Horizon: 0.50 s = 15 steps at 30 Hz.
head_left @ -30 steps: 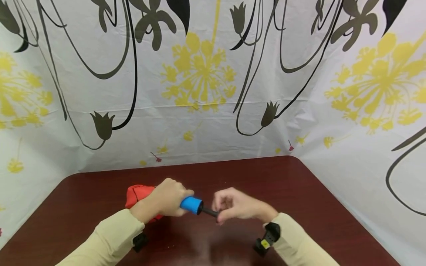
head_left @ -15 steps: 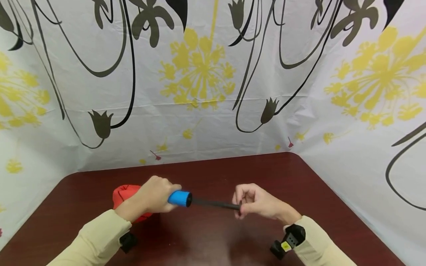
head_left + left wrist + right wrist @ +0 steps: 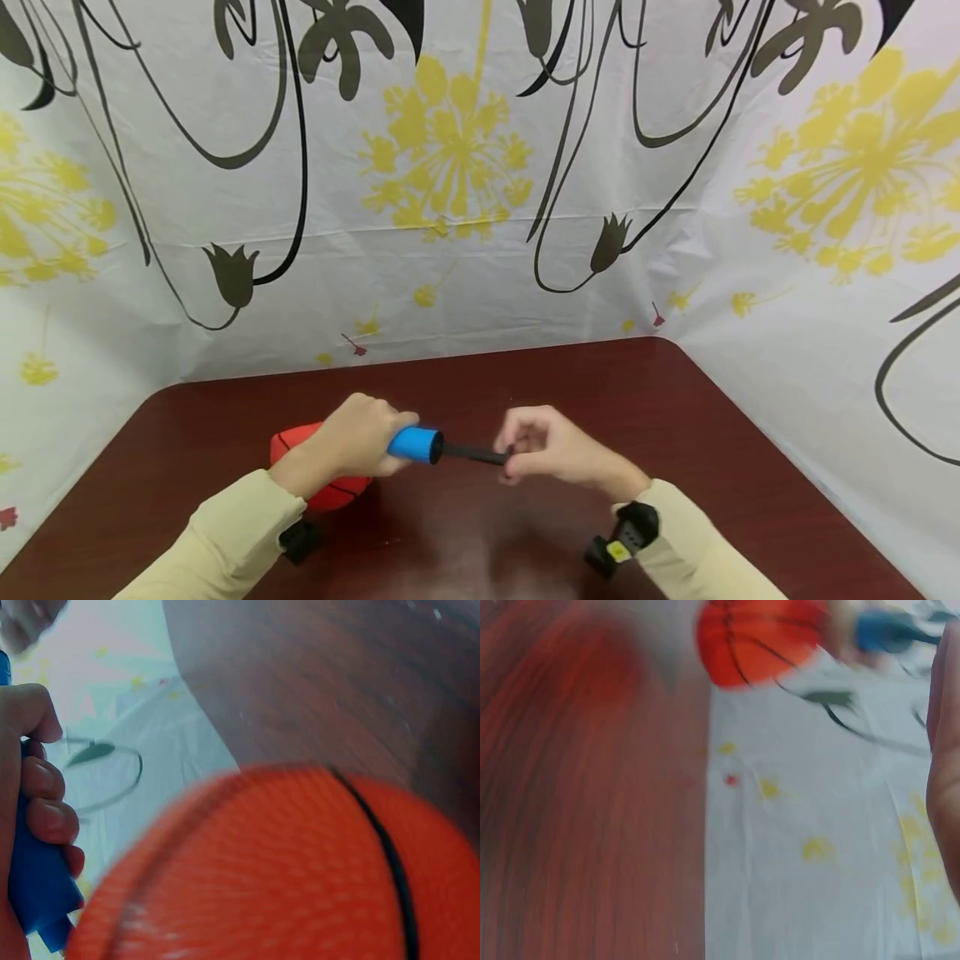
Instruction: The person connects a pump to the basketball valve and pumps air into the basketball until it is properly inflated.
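A blue hand pump point(image 3: 415, 444) lies nearly level in the grip of my left hand point(image 3: 363, 435), whose fingers wrap its barrel. From the barrel's right end sticks a dark rod point(image 3: 474, 454). At the rod's far end, my right hand point(image 3: 553, 448) holds on with thumb and curled fingers. An orange-red ball point(image 3: 339, 495) with black basketball lines is partly hidden behind my left hand and wrist. In the left wrist view the ball point(image 3: 285, 862) fills the lower part, close beside the pump's lower end point(image 3: 54, 930); the join between them is out of sight.
Beneath the hands spreads a dark red-brown table point(image 3: 600, 383) with rounded far corners. A white cloth point(image 3: 465, 317) with grey and yellow flower prints hangs behind and at the sides. Each wrist wears a black camera, one of them the right wrist camera point(image 3: 621, 537).
The rod first came further out of the barrel as my right hand moved right, then slid partly back in. The ball's creased top now looks smoother and rounder.
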Tool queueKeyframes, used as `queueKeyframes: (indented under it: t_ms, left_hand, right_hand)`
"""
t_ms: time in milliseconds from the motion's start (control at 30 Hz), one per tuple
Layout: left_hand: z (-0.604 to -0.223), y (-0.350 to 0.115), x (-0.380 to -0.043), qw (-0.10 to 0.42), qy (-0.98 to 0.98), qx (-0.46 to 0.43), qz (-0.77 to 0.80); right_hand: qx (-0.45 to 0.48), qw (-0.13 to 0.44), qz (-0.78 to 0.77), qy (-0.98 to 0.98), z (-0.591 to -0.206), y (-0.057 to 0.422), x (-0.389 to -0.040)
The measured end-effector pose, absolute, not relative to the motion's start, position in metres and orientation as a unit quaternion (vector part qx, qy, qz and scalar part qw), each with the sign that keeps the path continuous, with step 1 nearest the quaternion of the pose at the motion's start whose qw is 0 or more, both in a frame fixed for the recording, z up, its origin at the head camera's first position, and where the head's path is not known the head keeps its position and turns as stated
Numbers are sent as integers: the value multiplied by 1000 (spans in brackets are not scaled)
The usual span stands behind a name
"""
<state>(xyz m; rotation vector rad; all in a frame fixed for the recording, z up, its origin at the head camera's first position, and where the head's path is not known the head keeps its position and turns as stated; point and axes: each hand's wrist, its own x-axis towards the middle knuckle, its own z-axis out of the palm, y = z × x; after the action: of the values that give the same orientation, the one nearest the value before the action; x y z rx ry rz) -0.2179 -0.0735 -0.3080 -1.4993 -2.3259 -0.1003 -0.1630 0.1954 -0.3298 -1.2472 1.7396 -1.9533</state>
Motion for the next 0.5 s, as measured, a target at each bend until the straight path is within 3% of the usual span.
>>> queueKeyframes:
  t_ms: [167,400,500]
  left_hand:
    - [-304,-74,-217,192,-835,-515,-24]
    - [-295,-52,-216,205,-835,-510,-28]
    - [-302,-51,-215,211,-820,-530,-44]
  right_hand:
    - [-453,134,-689,551,-327,219,-158]
    - [-451,54,-662,596,-329,179,-175]
    - [-446,66,-661,600,-329,175,-172]
